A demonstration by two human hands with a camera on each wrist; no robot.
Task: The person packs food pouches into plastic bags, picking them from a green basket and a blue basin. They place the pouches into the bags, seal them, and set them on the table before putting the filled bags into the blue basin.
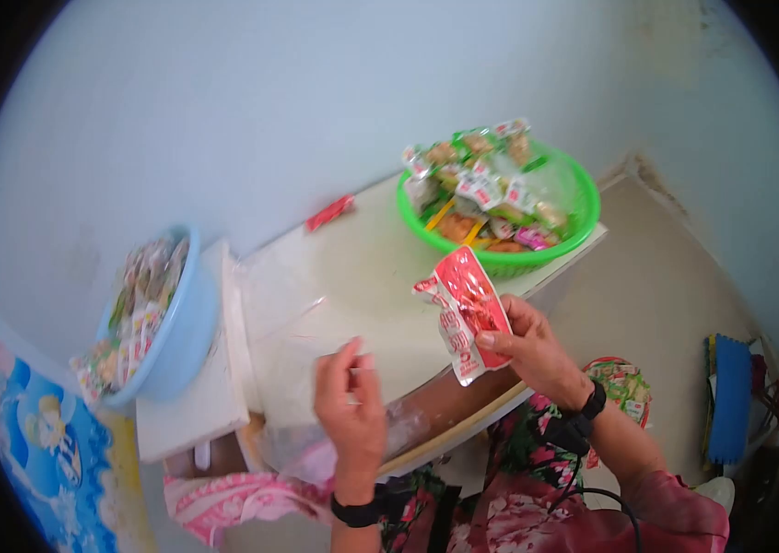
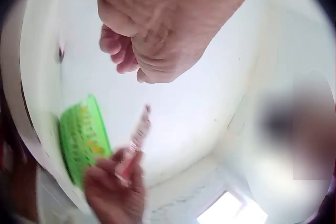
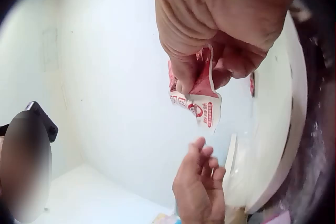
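A white counter (image 1: 352, 276) bears a green basket (image 1: 585, 226) of small packs by its right edge. The left hand (image 1: 352, 415), loosely half open and empty, hovers above the near edge; the right hand (image 1: 544, 358) pinches a red-and-white packet (image 1: 465, 309) near the basket.

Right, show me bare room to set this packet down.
Free: the middle of the tabletop, between the small red packet by the wall and the green basket. Crowded: the right end, under the basket, and the front left, where clear plastic bunches.
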